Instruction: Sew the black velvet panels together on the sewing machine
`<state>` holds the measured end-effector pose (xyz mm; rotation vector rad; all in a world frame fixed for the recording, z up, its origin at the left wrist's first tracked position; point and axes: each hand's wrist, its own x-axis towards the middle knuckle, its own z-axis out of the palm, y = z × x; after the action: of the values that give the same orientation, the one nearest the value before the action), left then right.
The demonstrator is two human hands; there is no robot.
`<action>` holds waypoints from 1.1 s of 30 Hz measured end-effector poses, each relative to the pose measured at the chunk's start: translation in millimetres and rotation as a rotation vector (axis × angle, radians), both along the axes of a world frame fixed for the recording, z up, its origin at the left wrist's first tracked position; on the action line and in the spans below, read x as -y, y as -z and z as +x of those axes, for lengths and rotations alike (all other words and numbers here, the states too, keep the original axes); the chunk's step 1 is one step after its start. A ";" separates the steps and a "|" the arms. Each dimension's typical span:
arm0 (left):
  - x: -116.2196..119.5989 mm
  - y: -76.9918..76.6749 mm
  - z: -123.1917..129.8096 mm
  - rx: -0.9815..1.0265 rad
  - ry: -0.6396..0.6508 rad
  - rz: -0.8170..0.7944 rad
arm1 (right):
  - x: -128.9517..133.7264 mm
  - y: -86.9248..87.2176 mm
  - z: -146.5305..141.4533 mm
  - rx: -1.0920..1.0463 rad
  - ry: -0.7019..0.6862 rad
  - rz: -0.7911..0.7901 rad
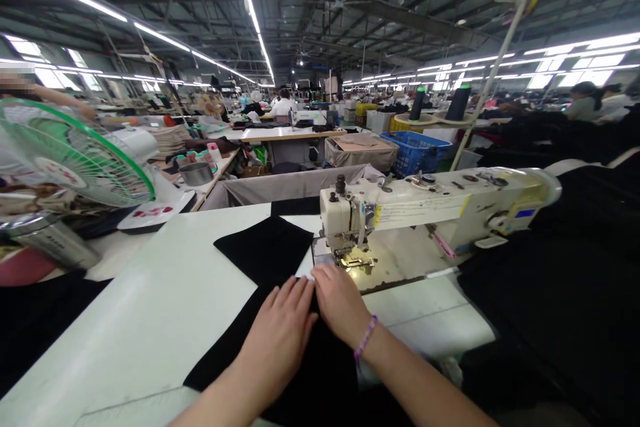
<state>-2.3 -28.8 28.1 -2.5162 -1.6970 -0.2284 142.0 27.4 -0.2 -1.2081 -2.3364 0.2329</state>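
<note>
A piece of black fabric point(227, 333) lies on the pale sewing table in front of a white sewing machine point(415, 210). Flat on that cloth rests my left hand point(283, 320), its fingers stretched forward and holding nothing. My right hand point(340, 297), with a purple bracelet at the wrist, is closed at the fabric's edge just before the lit presser foot point(345, 260); the fingertips are partly hidden. Beyond my left fingers, a second black fabric piece point(265, 247) reaches toward the needle area.
A green-rimmed fan point(75, 153) and a metal flask point(53, 240) stand at the left. Dark cloth point(560, 293) is heaped at the right. Behind the machine are a blue basket point(415, 152) and black thread cones point(457, 103). Other people sit farther back.
</note>
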 end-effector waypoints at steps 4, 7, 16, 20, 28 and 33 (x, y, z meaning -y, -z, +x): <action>-44.5 11.9 -47.2 0.043 -0.262 -0.015 | -32.5 -4.2 -35.9 0.041 0.014 -0.013; -60.9 17.3 -92.0 0.045 -0.196 -0.126 | -56.4 -5.8 -55.5 0.080 0.044 -0.028; -89.9 -2.1 -98.0 0.108 -0.190 -0.081 | -54.6 -3.1 -76.9 0.145 0.040 -0.002; -120.6 13.6 -71.4 0.080 -0.231 -0.098 | -39.7 1.1 -74.9 0.172 0.055 0.017; -140.6 21.3 -72.3 0.068 -0.257 -0.048 | -27.1 -2.6 -54.8 0.198 -0.056 0.056; -132.4 1.4 -73.2 0.127 -0.254 0.041 | -4.4 -11.0 -26.7 0.174 -0.091 0.066</action>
<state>-75.5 103.6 26.7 -2.2713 -2.0138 -0.4036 115.3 31.8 10.8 -1.1316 -2.5312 0.0830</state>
